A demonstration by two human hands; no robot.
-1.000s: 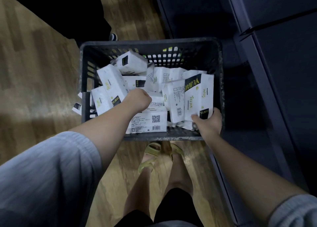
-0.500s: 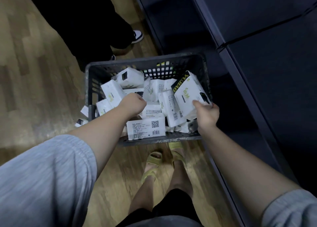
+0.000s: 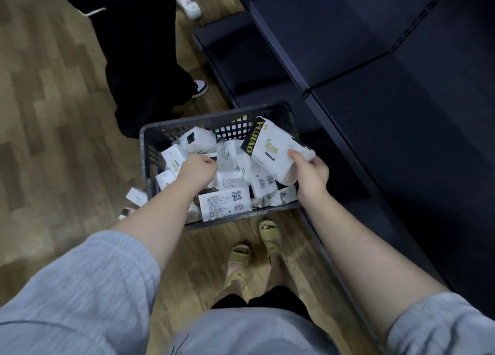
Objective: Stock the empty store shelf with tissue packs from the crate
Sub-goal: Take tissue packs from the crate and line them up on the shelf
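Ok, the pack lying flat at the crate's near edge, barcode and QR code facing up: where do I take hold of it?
Probably from above, across the short width of the barcode pack, thumb on one long edge, fingers on the other. It lies flat with its broad face up against the near wall of the crate, so its ends look crowded. The left hand is nearest.

Crate [image 3: 150, 151]: dark grey plastic lattice, scuffed matt rim; tissue packs [image 3: 270, 153]: white, slightly glossy film wrap; floor [image 3: 53, 100]: wood-look planks with low sheen; shelf [image 3: 401, 113]: dark, smooth, matt; sleeves [image 3: 80, 301]: grey knit cloth.
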